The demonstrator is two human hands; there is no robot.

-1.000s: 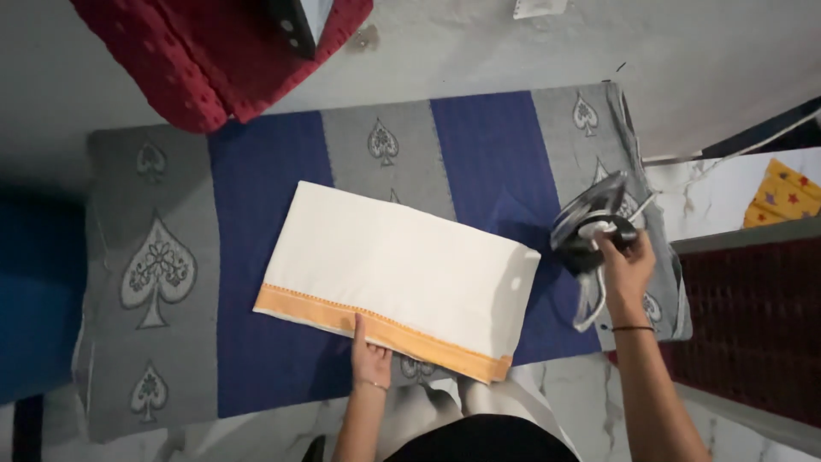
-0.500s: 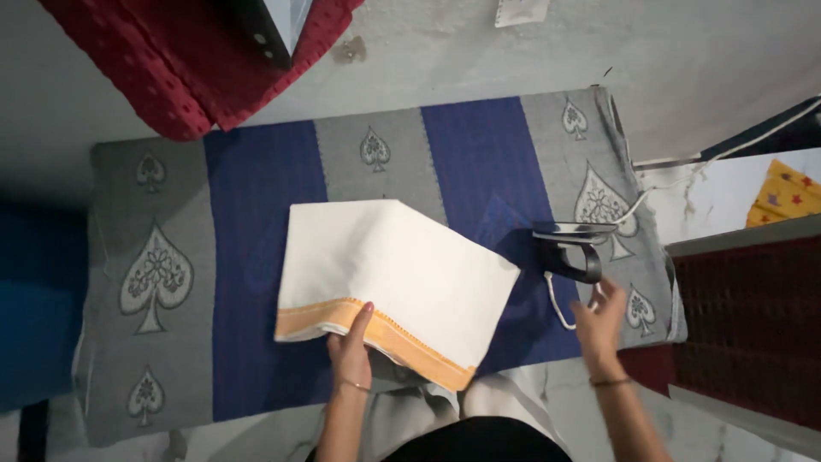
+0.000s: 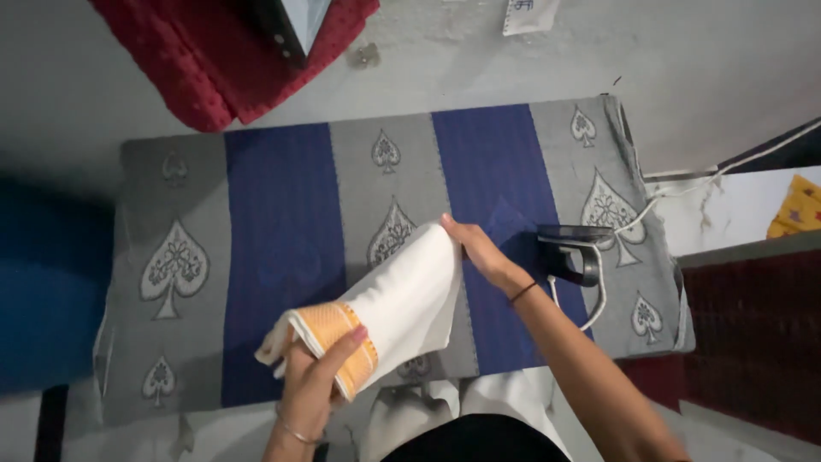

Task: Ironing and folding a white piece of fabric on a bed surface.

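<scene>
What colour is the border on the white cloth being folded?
Orange, along the cloth edge by the left hand; head view.

- Left hand point(image 3: 312, 381): thumb and fingers closed on orange-bordered end of folded white cloth point(image 3: 398, 299).
- Right hand point(image 3: 479, 252): fingertips on far end of cloth, lifted off grey-and-blue spade-patterned blanket point(image 3: 282, 222).
- Black iron point(image 3: 573, 252) standing just beyond right wrist, white cord point(image 3: 676, 192) trailing away.

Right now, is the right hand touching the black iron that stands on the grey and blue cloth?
Apart. In the head view, the right hand grips the white folded cloth; blue cloth shows between it and the iron.
</scene>
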